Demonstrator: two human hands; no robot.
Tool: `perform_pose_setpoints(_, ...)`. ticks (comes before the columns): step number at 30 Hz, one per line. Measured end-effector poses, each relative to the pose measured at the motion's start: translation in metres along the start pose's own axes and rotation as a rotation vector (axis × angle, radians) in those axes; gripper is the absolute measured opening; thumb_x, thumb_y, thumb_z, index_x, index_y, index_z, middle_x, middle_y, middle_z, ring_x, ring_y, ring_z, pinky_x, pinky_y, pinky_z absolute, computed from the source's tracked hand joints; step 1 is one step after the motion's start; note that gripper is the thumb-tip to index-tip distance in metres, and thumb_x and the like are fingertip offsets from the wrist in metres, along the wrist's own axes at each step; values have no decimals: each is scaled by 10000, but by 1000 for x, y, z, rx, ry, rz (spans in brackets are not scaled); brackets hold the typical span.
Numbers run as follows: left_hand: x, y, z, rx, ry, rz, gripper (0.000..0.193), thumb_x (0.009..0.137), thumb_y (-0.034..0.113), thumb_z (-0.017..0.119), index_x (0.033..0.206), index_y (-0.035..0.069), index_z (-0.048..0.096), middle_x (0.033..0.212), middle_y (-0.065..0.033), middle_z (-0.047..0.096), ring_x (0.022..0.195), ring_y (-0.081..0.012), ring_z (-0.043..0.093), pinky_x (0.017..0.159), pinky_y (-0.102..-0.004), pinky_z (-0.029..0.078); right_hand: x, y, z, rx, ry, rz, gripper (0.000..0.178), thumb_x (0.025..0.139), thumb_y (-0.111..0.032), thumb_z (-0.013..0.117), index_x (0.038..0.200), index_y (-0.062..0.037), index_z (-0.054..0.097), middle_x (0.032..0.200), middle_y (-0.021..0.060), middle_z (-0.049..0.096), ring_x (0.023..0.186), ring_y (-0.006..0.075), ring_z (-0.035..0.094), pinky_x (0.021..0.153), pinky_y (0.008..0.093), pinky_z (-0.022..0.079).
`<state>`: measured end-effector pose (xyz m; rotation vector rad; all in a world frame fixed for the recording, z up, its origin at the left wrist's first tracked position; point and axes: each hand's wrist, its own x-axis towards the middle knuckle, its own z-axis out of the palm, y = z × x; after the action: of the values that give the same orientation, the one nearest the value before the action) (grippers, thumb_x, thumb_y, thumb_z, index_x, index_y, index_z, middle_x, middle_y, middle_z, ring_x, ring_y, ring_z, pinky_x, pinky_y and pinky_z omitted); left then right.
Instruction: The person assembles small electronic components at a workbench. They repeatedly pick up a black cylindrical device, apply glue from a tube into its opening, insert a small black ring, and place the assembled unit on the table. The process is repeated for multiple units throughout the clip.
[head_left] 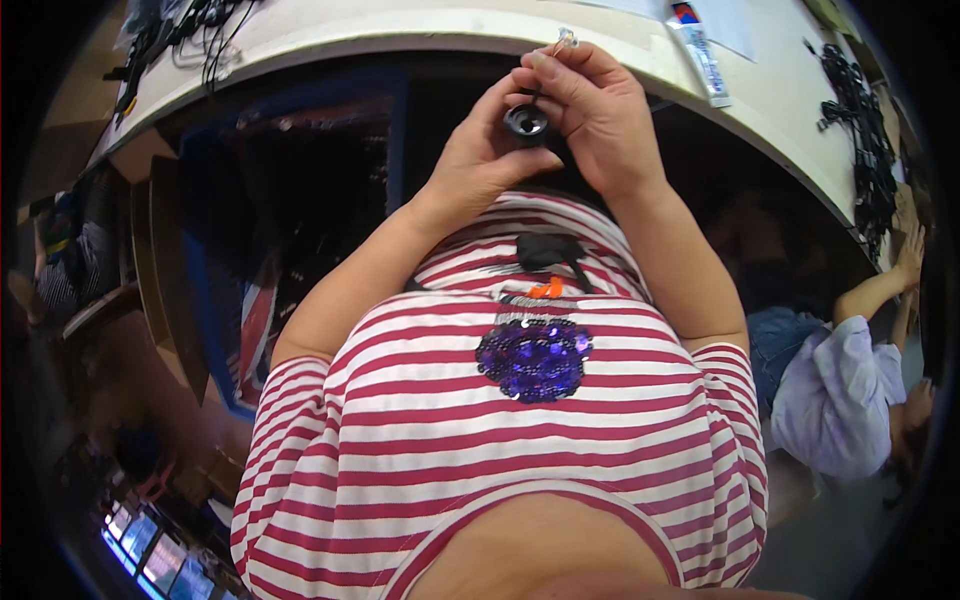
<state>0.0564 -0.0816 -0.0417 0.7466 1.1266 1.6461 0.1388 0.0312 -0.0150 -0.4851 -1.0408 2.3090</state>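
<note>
My left hand point(482, 150) and my right hand point(592, 112) meet just below the curved edge of a white table point(420, 30). Between them they grip a small round black part point(526, 122) with a hole in its middle. My left thumb and fingers wrap its left side. The fingers of my right hand close over its top and pinch a thin shiny metal piece point(566, 39) that sticks up over the table edge. Both forearms rise from my red-and-white striped shirt point(500, 420).
A tube with a red and blue end point(700, 55) lies on the table at the right. Black cables point(862, 120) pile at the far right, more cables point(190, 30) at the upper left. Another person in a pale shirt point(845, 390) sits at the right. Boxes and a blue frame point(200, 250) stand at the left.
</note>
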Motion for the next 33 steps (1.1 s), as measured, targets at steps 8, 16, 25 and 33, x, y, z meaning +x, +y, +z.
perform_pose_setpoints(8, 24, 20, 1, -174, -115, 81, 439, 732, 372, 686, 974, 47, 519, 850, -5, 501, 790, -91, 476, 710, -227, 384, -12, -32, -9, -1203, -354, -1114, 186, 622, -42, 693, 784, -129, 669, 793, -3, 615, 702, 152, 596, 620, 252, 498)
perform_pose_setpoints(16, 44, 42, 10, -216, 118, 38, 111, 789, 138, 579, 773, 30, 564, 613, 5, 510, 478, -27, 330, 482, -190, 263, 5, -98, -44, -1500, 60, -892, 200, 729, -43, 636, 926, -77, 623, 847, 82, 620, 708, 228, 604, 636, 309, 495)
perform_pose_setpoints(25, 68, 61, 29, 128, 106, -36, 162, 781, 136, 647, 897, 35, 598, 733, 0, 570, 629, -45, 486, 555, -179, 339, 47, -126, -61, -1550, 260, -235, 255, 797, -301, 606, 819, -51, 652, 683, 88, 640, 609, 179, 605, 596, 285, 469)
perform_pose_setpoints(33, 70, 64, 26, 135, 65, -22, 254, 773, 130, 670, 982, -7, 624, 788, -20, 617, 720, -61, 551, 636, -180, 420, 8, -83, -22, -812, -52, -260, 162, 835, -150, 599, 851, 12, 609, 680, 31, 606, 623, 51, 527, 553, 195, 415)
